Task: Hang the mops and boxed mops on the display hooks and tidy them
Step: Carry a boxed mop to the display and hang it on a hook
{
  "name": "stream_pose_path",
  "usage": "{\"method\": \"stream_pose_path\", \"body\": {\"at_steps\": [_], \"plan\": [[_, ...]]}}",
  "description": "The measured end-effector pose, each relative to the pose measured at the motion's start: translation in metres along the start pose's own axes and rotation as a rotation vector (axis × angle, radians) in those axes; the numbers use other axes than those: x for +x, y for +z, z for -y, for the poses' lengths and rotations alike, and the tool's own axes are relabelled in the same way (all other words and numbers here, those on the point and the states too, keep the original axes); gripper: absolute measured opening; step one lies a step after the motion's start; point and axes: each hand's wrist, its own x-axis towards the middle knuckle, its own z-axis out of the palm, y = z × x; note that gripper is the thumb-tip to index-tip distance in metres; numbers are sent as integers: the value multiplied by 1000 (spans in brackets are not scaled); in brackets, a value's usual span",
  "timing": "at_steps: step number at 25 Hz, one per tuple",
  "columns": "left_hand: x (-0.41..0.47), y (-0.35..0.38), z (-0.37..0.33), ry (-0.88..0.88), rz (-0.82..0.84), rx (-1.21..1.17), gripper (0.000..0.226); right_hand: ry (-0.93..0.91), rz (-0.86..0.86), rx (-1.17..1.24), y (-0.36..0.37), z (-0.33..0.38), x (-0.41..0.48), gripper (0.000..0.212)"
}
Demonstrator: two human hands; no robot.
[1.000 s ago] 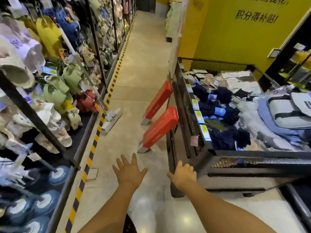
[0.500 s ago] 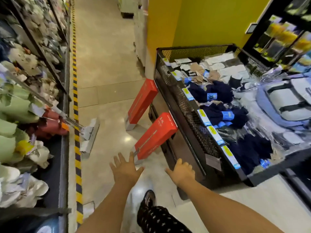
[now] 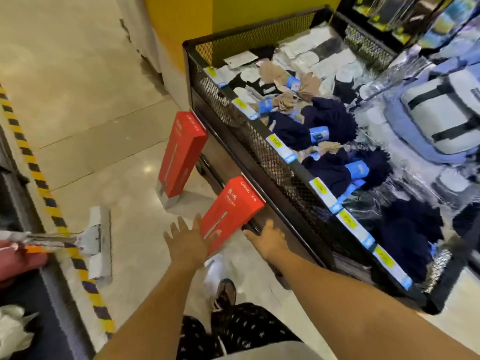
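Against the bin's (image 3: pixel 262 152) aisle side lean a far box (image 3: pixel 181 154) and a near box (image 3: pixel 231 211), with a mop (image 3: pixel 98 242) on the floor. Both hands have closed on the near box. The left hand (image 3: pixel 188 242) has its fingers spread at the box's lower face. The right hand (image 3: pixel 270 239) has its fingers loosely bent beside the box. Neither grips yet, though a pickup seems close.

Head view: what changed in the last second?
Both hands advanced to the nearer boxed mop: left hand, open, at its lower end, right hand beside it by the mesh bin. Nothing gripped yet. It and the farther boxed mop still lean on the bin; loose mop unmoved.
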Motion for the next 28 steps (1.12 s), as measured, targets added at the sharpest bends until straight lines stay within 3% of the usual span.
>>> {"method": "stream_pose_path", "body": {"at_steps": [6, 10, 11, 14, 20, 23, 28], "plan": [[104, -16, -1, 112, 86, 63, 96, 167, 17, 275, 26, 10, 63, 96], [186, -12, -18, 224, 170, 7, 102, 310, -107, 666, 55, 22, 107, 105], [204, -10, -22, 255, 189, -35, 103, 333, -147, 758, 62, 22, 118, 103], [248, -3, -37, 329, 292, -186, 102, 359, -283, 1028, 75, 26, 152, 67], [297, 23, -59, 376, 559, -527, 87, 317, -441, 1217, 86, 31, 190, 67], [307, 43, -63, 470, 616, -526, 61, 276, -479, 1255, 90, 25, 199, 64], [303, 59, -60, 551, 566, -586, 78, 206, -520, 1236, 106, 15, 199, 77]]}}
